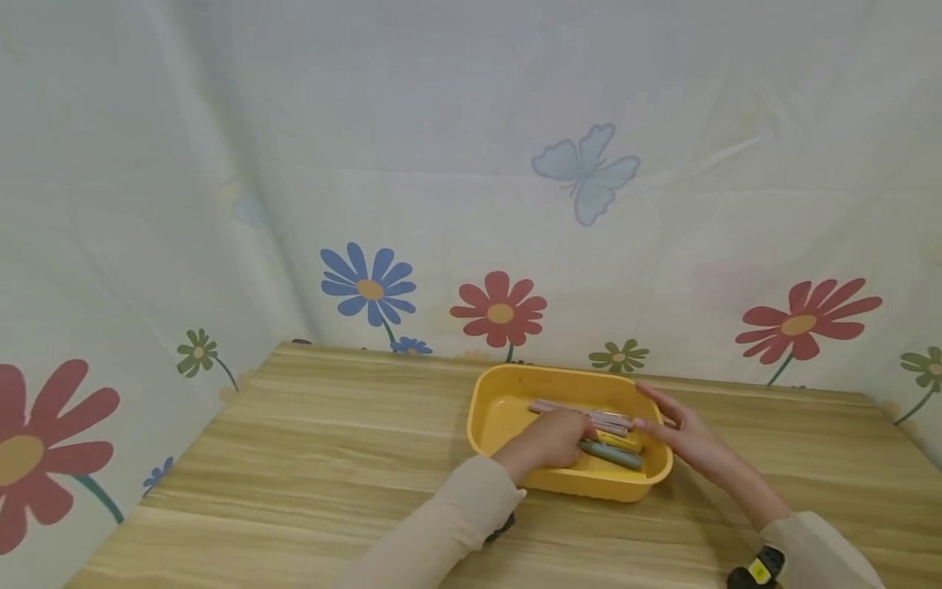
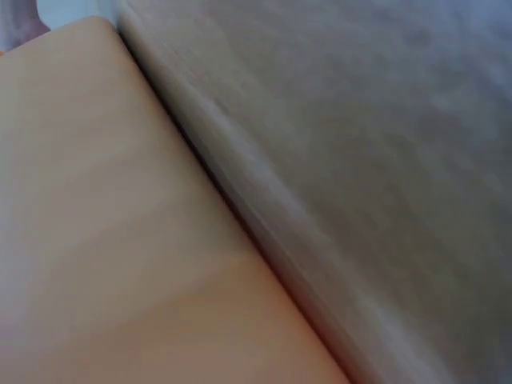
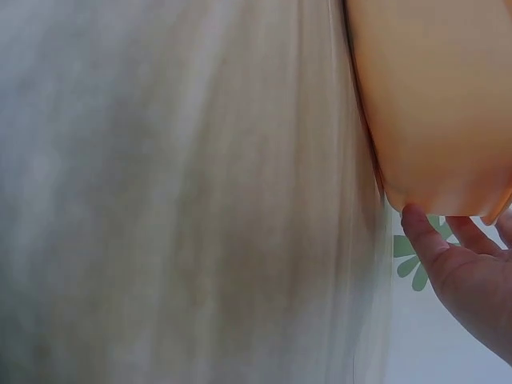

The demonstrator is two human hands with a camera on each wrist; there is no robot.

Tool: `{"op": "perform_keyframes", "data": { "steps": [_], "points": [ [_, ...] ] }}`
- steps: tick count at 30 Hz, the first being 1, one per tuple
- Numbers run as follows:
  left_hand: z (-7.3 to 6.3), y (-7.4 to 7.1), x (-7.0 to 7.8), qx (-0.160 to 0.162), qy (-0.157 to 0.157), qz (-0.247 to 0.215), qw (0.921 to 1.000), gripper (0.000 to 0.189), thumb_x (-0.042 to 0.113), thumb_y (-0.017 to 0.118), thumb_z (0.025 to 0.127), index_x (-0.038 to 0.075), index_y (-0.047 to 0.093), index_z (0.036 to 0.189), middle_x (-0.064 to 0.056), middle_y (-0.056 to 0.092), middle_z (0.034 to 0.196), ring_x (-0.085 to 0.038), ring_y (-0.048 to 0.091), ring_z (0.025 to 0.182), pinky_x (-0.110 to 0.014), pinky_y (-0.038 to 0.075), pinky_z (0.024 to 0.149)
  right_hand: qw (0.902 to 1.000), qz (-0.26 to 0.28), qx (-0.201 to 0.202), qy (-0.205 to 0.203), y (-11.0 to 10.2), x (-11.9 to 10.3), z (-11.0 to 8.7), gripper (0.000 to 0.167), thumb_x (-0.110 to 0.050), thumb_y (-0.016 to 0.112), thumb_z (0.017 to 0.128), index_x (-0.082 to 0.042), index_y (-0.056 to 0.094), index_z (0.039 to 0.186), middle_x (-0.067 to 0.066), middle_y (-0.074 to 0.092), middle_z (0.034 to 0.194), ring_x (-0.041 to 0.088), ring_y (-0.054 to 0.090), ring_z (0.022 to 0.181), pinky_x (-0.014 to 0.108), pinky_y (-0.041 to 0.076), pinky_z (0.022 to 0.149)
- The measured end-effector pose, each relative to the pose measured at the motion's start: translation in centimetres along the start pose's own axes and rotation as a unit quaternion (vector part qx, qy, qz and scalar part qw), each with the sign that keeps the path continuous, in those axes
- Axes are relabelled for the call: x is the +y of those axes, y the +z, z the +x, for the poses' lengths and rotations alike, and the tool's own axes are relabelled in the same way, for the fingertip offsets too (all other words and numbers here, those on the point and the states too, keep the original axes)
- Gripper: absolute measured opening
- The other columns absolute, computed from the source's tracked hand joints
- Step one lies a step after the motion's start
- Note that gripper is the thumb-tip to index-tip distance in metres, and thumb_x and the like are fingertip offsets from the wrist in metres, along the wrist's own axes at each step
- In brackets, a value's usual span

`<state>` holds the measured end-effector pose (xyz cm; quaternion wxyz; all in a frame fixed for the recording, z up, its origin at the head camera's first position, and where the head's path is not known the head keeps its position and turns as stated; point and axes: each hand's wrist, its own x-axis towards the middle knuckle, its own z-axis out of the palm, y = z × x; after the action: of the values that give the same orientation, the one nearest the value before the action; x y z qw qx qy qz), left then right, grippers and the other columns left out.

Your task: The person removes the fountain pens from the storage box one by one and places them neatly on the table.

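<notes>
A yellow plastic bin point(image 1: 570, 484) stands on the table with several slim, pen-like sticks lying in its right half. Pale pink ones point(image 1: 555, 406) lie at the back, a yellow one point(image 1: 620, 442) in the middle and a grey-green one point(image 1: 614, 456) in front. Reaching over the near rim, my left hand point(image 1: 553, 439) has bent fingers down at the sticks; its fingertips are hidden, so I cannot tell whether it grips one. My right hand point(image 1: 688, 438) is at the bin's right end, its extended fingers point(image 3: 424, 232) touching the outer wall.
The bin rests on a wood-grain table point(image 1: 316, 466), close to its back edge. A cloth backdrop point(image 1: 441, 196) printed with flowers and a butterfly rises behind and on both sides. A dark wrist device point(image 1: 758, 568) is on the right forearm.
</notes>
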<state>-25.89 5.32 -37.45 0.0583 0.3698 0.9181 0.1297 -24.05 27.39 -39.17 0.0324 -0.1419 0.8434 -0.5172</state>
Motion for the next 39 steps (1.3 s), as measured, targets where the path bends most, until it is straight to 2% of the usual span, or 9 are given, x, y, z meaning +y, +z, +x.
{"op": "perform_keyframes", "data": {
  "steps": [7, 12, 14, 17, 20, 25, 29, 34, 39],
  "points": [
    [0.1, -0.1, 0.4, -0.015, -0.014, 0.055, 0.9983, 0.025, 0.003, 0.068, 0.077, 0.016, 0.071, 0.099, 0.009, 0.066, 0.098, -0.006, 0.058, 0.097, -0.018, 0.043, 0.084, 0.9999, -0.003, -0.007, 0.008, -0.1, -0.2, 0.1, 0.065, -0.021, 0.055, 0.091, -0.002, 0.021, 0.143, 0.026, 0.015, 0.147, 0.049, 0.013, 0.13, 0.061, 0.027, 0.096],
    [0.3, 0.1, 0.2, -0.02, -0.032, 0.055, 0.9978, 0.023, 0.004, 0.069, 0.077, 0.017, 0.071, 0.096, 0.01, 0.065, 0.096, -0.006, 0.057, 0.095, -0.018, 0.045, 0.081, 0.9999, -0.007, -0.004, 0.01, -0.1, -0.1, 0.3, 0.066, -0.022, 0.056, 0.091, -0.003, 0.022, 0.143, 0.025, 0.015, 0.147, 0.049, 0.012, 0.131, 0.061, 0.025, 0.096],
    [0.2, 0.2, 0.1, -0.021, -0.036, 0.053, 0.9977, 0.022, 0.003, 0.069, 0.077, 0.017, 0.071, 0.094, 0.01, 0.065, 0.095, -0.005, 0.057, 0.093, -0.018, 0.045, 0.078, 0.9999, -0.004, -0.005, 0.014, 0.0, -0.1, 0.3, 0.066, -0.024, 0.056, 0.09, -0.003, 0.022, 0.143, 0.024, 0.015, 0.147, 0.049, 0.012, 0.13, 0.06, 0.028, 0.096],
    [0.1, 0.1, 0.0, -0.021, -0.031, 0.051, 0.998, 0.018, 0.001, 0.067, 0.077, 0.015, 0.071, 0.087, 0.009, 0.064, 0.086, -0.004, 0.056, 0.082, -0.017, 0.044, 0.069, 0.9999, -0.002, -0.006, 0.014, 0.1, -0.1, 0.3, 0.067, -0.024, 0.056, 0.09, -0.003, 0.022, 0.143, 0.024, 0.015, 0.147, 0.048, 0.012, 0.131, 0.06, 0.027, 0.097],
    [-0.1, 0.1, -0.3, -0.02, -0.026, 0.054, 0.998, 0.018, 0.0, 0.065, 0.077, 0.014, 0.071, 0.088, 0.008, 0.064, 0.087, -0.004, 0.055, 0.081, -0.017, 0.044, 0.068, 0.9999, -0.008, -0.003, 0.011, 0.2, -0.1, 0.3, 0.067, -0.023, 0.057, 0.09, -0.002, 0.022, 0.143, 0.024, 0.016, 0.147, 0.048, 0.012, 0.131, 0.06, 0.025, 0.097],
    [-0.4, -0.1, -1.1, -0.012, -0.026, 0.037, 0.9989, 0.025, 0.0, 0.063, 0.078, 0.016, 0.069, 0.096, 0.009, 0.065, 0.098, -0.006, 0.057, 0.094, -0.019, 0.045, 0.079, 0.9998, -0.012, 0.003, 0.014, 0.3, 0.0, 0.2, 0.068, -0.025, 0.058, 0.089, -0.003, 0.024, 0.143, 0.023, 0.018, 0.147, 0.047, 0.014, 0.131, 0.06, 0.026, 0.097],
    [-0.9, -0.7, -1.7, 0.005, -0.019, 0.004, 0.9998, 0.022, 0.003, 0.063, 0.078, 0.014, 0.069, 0.096, 0.008, 0.064, 0.097, -0.006, 0.056, 0.089, -0.019, 0.044, 0.079, 0.9997, -0.011, 0.003, 0.019, 0.2, 0.0, 0.1, 0.068, -0.024, 0.058, 0.088, -0.004, 0.023, 0.143, 0.023, 0.018, 0.147, 0.047, 0.016, 0.131, 0.059, 0.028, 0.096],
    [-1.5, -2.2, -2.2, 0.007, -0.002, -0.044, 0.999, 0.019, 0.003, 0.062, 0.081, 0.01, 0.067, 0.098, 0.005, 0.063, 0.095, -0.008, 0.054, 0.084, -0.019, 0.044, 0.077, 0.9997, -0.011, 0.003, 0.022, 0.1, -0.1, 0.0, 0.069, -0.024, 0.059, 0.088, -0.005, 0.023, 0.144, 0.023, 0.017, 0.147, 0.048, 0.019, 0.129, 0.056, 0.033, 0.094],
    [-2.0, -4.1, -2.8, -0.003, 0.021, -0.053, 0.9984, 0.018, 0.005, 0.061, 0.085, 0.008, 0.065, 0.102, 0.002, 0.062, 0.097, -0.01, 0.053, 0.087, -0.019, 0.043, 0.082, 0.9997, -0.014, 0.008, 0.021, 0.1, 0.0, 0.1, 0.069, -0.024, 0.059, 0.088, -0.004, 0.023, 0.143, 0.023, 0.017, 0.147, 0.048, 0.015, 0.131, 0.059, 0.028, 0.097]
  ]
}}
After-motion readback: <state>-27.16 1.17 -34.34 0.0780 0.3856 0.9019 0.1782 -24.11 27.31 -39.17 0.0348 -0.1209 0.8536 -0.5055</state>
